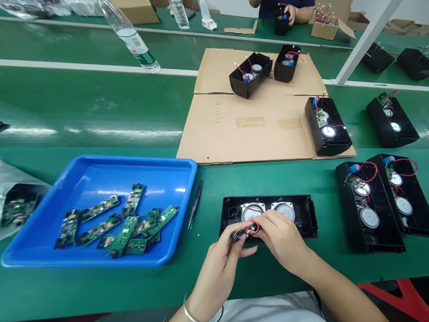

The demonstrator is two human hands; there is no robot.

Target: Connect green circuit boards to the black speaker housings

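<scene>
My left hand (218, 264) is closed on a small circuit board (236, 236), gripped between thumb and fingers. With its fingertips together, my right hand (282, 241) pinches a red wire (254, 228) at the board's right end; the exact contact is hidden by the fingers. Both hands are over the near edge of a black speaker box (304, 214), which lies open side up on the green table. Two round speakers (284, 210) with pale centres sit inside it. A pair of dark tweezers (196, 204) lies to the left of the box.
A blue tray (130, 161) on the left holds several green circuit boards, beside a plastic bag (1, 201) of more boards. Wired black boxes (369, 221) stand at right. Flat cardboard (249, 141) lies behind. Across the table, a person's hand (291, 14) touches another box.
</scene>
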